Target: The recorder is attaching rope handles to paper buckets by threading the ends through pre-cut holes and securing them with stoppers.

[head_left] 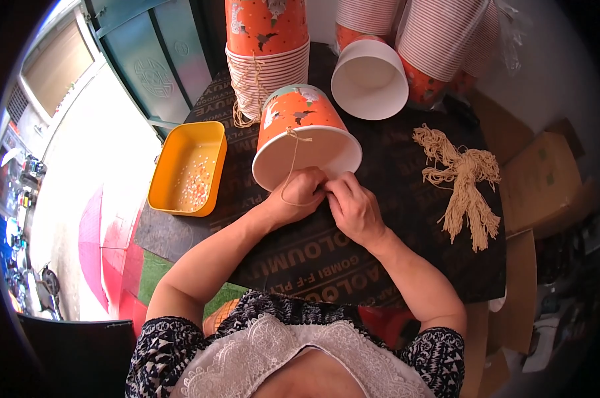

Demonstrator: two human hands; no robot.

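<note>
An orange printed paper bucket lies tilted on its side, its white mouth facing me. A thin beige string is knotted at its upper rim and hangs across the mouth to my left hand, looping over it. My left hand is closed, its fingers pinched at the lower rim beside the string. Against it, my right hand is also closed in a pinch, fingertips meeting the left ones. What lies between the fingertips is too small and hidden to make out.
A yellow tray with small white and orange pieces stands left. Nested buckets with strings rise behind; another bucket lies with its mouth toward me, near bagged stacks. Beige string bundles lie right, near cardboard boxes.
</note>
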